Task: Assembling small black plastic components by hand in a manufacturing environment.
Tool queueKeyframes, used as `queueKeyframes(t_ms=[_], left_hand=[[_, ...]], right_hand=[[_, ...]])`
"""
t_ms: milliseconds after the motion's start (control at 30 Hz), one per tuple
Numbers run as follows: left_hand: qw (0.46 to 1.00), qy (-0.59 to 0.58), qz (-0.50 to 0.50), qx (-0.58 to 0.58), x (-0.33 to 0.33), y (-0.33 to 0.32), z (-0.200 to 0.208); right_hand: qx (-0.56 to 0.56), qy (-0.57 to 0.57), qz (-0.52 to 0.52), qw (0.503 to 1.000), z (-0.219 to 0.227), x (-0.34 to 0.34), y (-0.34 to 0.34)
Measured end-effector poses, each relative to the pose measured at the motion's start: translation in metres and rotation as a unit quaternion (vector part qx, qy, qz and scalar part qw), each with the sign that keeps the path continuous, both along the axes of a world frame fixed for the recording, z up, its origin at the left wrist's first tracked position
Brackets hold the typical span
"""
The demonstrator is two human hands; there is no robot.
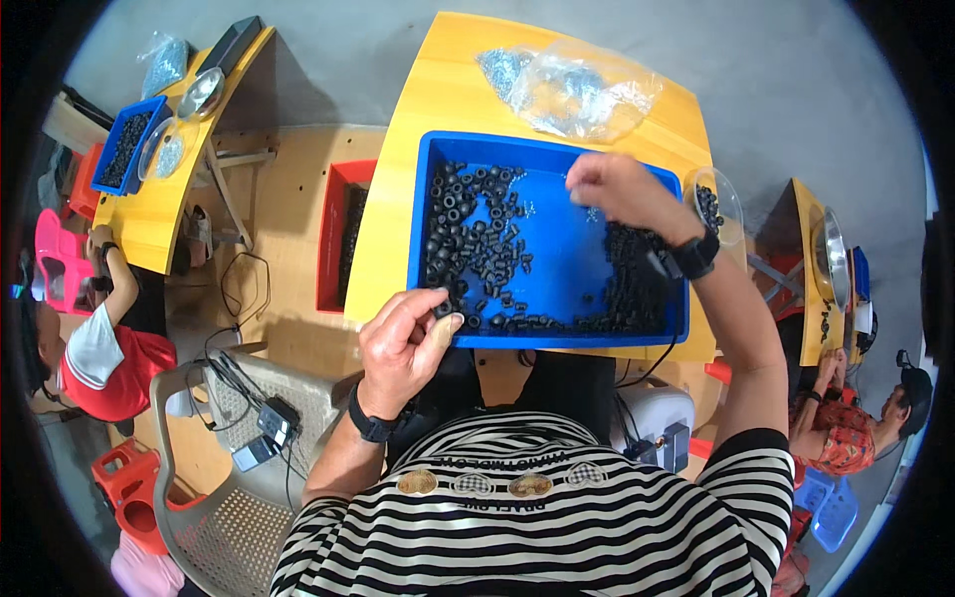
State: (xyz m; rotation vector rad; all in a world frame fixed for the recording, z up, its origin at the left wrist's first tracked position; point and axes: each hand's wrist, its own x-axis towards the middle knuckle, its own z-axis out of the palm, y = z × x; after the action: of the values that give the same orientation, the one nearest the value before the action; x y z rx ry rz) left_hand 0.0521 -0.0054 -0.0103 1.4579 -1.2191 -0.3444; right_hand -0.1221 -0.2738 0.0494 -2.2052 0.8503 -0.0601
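Note:
A blue plastic tray (565,261) lies before me on a yellow table. Loose black ring-shaped parts (477,224) are spread over its left side, and smaller black parts (635,291) are heaped on its right. At the tray's near left corner, my left hand (406,338) pinches a black ring-shaped part (444,309) between thumb and fingers. My right hand (622,191) is above the tray's far right area with its fingers drawn together; whatever they hold is too small to make out. Tiny silvery pieces (594,214) show on the tray floor below it.
Behind the tray lies a transparent plastic bag (587,95) with silvery pieces. A transparent bowl (734,204) with black parts stands to its right. A red bin (331,239) is left of the table. A grey chair (234,517) carries cabled devices. Other people sit at both sides.

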Motion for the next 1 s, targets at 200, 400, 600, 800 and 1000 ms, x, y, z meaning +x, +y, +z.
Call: queueKeyframes(t_ms=[200, 400, 600, 800, 1000], left_hand=[[1.000, 0.001, 0.004, -0.001, 0.000, -0.001, 0.000], [1.000, 0.003, 0.000, 0.010, -0.002, 0.001, 0.001], [1.000, 0.015, 0.002, 0.020, -0.004, 0.001, 0.003], [0.999, 0.029, -0.012, 0.014, -0.012, 0.001, 0.012], [0.998, 0.049, -0.043, -0.020, -0.027, 0.000, 0.017]], right_hand=[[0.034, 0.032, 0.003, 0.999, -0.034, -0.013, 0.028], [-0.035, -0.020, -0.058, 0.998, -0.023, -0.023, 0.024], [-0.104, -0.046, -0.064, 0.991, -0.010, -0.040, 0.025], [-0.107, -0.029, -0.068, 0.991, -0.019, -0.051, 0.035], [-0.126, 0.084, -0.034, 0.988, -0.037, -0.045, 0.052]])
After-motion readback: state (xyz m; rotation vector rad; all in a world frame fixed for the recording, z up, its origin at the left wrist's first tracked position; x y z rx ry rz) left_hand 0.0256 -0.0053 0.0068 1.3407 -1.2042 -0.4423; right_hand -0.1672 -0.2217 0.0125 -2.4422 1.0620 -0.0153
